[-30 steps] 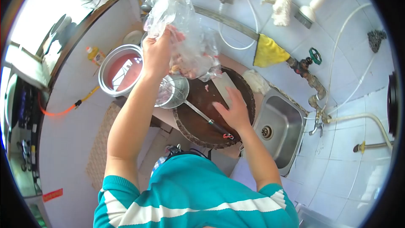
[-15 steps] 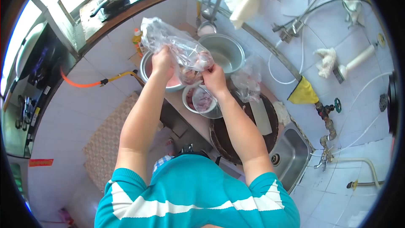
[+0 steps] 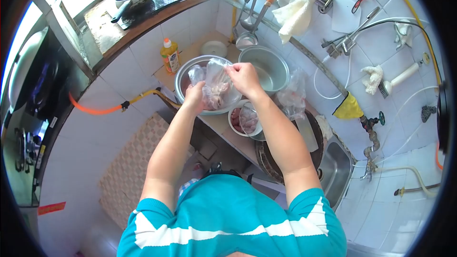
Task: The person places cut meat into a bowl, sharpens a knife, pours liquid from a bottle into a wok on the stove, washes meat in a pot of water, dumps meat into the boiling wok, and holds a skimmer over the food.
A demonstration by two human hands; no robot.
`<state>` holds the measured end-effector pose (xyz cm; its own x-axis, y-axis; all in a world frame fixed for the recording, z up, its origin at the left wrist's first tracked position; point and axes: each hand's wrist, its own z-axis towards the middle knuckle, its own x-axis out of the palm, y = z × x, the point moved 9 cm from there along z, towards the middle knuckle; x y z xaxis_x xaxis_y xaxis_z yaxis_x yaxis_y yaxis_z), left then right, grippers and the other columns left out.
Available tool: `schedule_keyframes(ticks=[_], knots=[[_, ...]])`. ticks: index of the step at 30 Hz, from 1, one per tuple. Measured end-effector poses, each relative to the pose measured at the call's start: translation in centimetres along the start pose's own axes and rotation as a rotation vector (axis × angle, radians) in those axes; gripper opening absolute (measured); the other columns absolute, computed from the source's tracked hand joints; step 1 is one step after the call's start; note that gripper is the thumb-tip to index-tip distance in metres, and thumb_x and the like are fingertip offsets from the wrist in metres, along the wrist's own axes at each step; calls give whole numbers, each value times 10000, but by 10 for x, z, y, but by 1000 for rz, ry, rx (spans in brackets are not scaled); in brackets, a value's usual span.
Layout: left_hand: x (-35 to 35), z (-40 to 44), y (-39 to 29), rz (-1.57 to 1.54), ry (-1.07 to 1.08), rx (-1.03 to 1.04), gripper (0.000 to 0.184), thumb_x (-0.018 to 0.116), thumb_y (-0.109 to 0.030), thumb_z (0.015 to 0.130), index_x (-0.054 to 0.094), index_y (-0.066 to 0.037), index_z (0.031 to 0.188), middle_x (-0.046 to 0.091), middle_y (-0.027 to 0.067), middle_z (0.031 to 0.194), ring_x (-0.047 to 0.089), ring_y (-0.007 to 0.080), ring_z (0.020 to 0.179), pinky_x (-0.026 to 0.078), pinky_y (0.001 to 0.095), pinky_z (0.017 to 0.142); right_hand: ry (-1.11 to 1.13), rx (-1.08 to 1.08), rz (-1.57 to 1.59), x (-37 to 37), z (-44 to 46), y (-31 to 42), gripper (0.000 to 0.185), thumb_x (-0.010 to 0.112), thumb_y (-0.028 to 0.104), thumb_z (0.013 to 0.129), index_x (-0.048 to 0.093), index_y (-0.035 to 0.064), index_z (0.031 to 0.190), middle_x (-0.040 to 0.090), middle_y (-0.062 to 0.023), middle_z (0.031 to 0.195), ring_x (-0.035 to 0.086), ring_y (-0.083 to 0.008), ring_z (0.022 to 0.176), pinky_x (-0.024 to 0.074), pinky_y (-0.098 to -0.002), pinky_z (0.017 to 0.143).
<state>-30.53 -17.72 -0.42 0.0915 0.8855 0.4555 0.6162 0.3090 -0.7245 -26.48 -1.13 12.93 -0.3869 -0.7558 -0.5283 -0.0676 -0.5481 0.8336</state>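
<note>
A clear plastic bag (image 3: pixel 217 74) with pale pieces of what looks like raw meat (image 3: pixel 218 96) is over a metal basin (image 3: pixel 178 80). My left hand (image 3: pixel 195 96) is closed on the bag's lower left side, by the basin's rim. My right hand (image 3: pixel 244 78) pinches the top right part of the bag. Whether the meat lies in the bag or partly in the basin, I cannot tell. Just below my right hand, a white bowl (image 3: pixel 232 120) holds reddish meat, with a mesh strainer (image 3: pixel 248 119) resting across it.
A second metal pot (image 3: pixel 272 69) stands right of the basin, and a yellow bottle (image 3: pixel 169 57) to its left. Another clear bag (image 3: pixel 291 96) and a cleaver (image 3: pixel 307 133) on a dark round board (image 3: pixel 266 154) lie nearer the sink (image 3: pixel 335 176). Ladles (image 3: pixel 247 40) hang behind.
Both hands have lowered the bag from above the counter to the basin. The bag, stretched out sideways before, now hangs more upright and bunched. The camera view has shifted slightly.
</note>
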Motion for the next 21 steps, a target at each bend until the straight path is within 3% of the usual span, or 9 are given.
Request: schedule_keyframes(ticks=[6,8,15,17,18,21], knots=[[11,-15,-9,32,190,-49,524,509,-248,935,299,-34,1366,495,205,1266,582,371,1078,523,572,839,-45,-34,-150,-5,28,56,386,647,362,829,666,1,693,597,-213,623,598,-377,613,468,-427,602],[11,-12,-6,60,230,-72,520,486,-271,946,301,-37,1372,498,208,1267,566,378,1106,518,569,862,-49,-33,-192,-6,39,66,387,649,367,824,675,0,701,608,-218,642,615,-379,640,478,-431,624],[0,-15,-10,24,250,-159,696,476,-406,950,195,-9,1448,247,267,1448,514,481,1134,514,563,883,-52,-48,-393,-15,64,109,415,658,399,814,719,-9,863,675,-238,863,659,-385,858,520,-424,781],[-1,-19,-15,15,312,-150,744,490,-421,944,157,-5,1464,188,269,1475,507,495,1135,520,559,875,-101,-92,-366,-20,68,119,402,659,395,814,723,1,862,679,-231,862,660,-382,856,520,-421,782],[-6,-23,-24,34,262,-114,759,510,-410,939,145,-12,1472,171,270,1485,504,492,1145,528,548,862,-118,-147,-380,-21,68,125,400,683,366,815,676,-18,706,620,-139,589,602,-242,559,486,-365,608],[-12,-33,-48,133,215,-12,811,587,-369,910,137,-27,1491,165,275,1505,506,447,1176,554,489,802,-200,-195,-311,-34,72,137,403,688,364,817,651,-8,665,588,-100,545,562,-195,528,462,-353,575]])
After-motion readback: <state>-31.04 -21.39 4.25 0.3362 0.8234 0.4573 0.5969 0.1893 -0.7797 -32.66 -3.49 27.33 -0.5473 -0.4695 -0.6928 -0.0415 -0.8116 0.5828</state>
